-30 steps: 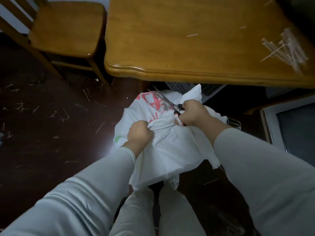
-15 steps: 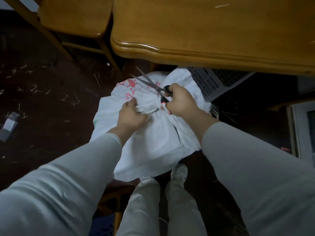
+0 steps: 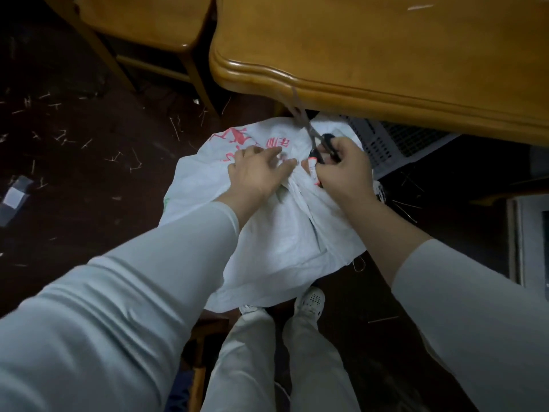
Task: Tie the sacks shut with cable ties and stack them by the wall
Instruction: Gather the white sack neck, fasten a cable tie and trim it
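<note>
left hand flat on white sack | right hand grips scissors (blades pointing up toward table)

Sack, offcuts on floor

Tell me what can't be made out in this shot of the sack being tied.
Head view only:
- Cable tie: not visible; the left hand and right hand cover the gathered neck of the white woven sack.
- Black-handled scissors: blades motion-blurred, so open or closed is unclear.
- Red print on the sack: partly under the left hand, unreadable.
- Wall and stacked sacks: outside the frame.
</note>
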Demonstrator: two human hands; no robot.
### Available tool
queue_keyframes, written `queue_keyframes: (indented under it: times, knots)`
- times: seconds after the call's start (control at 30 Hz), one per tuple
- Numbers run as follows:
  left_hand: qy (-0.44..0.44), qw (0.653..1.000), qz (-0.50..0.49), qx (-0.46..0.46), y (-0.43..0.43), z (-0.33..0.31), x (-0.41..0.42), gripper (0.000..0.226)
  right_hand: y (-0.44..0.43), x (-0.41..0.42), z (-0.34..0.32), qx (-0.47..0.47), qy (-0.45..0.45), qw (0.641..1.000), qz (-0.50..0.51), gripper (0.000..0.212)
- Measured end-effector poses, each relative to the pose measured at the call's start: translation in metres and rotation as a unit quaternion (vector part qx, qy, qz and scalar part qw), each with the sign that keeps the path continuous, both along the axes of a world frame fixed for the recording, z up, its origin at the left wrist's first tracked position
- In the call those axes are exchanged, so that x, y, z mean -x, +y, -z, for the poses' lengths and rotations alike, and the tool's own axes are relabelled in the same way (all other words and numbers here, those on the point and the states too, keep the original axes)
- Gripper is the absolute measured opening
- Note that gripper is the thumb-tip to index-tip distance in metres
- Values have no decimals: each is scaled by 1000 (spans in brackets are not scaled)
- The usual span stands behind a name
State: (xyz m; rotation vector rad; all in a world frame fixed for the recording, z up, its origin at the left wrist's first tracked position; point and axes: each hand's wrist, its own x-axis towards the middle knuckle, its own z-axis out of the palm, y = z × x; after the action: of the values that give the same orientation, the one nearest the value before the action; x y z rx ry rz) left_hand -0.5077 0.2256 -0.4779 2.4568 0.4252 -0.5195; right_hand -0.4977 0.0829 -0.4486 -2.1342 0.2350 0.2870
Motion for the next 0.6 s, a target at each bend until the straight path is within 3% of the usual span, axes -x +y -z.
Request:
queue_keyframes:
  times: [0.1,0.17,0.27,0.37,0.43,0.47,0.6]
  knots:
    - [12,1000,-2,-15,-4,2,-11,36,5,-6,-17,38,-58,998,-6,29]
    - [-4,999,-28,21,-4,7,-15,25,6,-10,-26,23,-59,998,-8,29]
    - [4,998,-44,43,-5,9,-21,15,8,-14,-30,-24,0,1000,6,23]
    - [78,997,-14,22,-10,7,-31,36,6,-10,-26,-69,104,992,-10,20]
    - [88,995,-21,34,-11,7,-35,22,1,-7,-23,-79,145,986,-19,23]
    - [74,995,-43,58,-9,8,-35,15,-3,-7,-22,-78,152,985,-24,26]
    - [14,960,-172,221,2,11,-28,30,-19,-14,-21,12,118,990,-80,32]
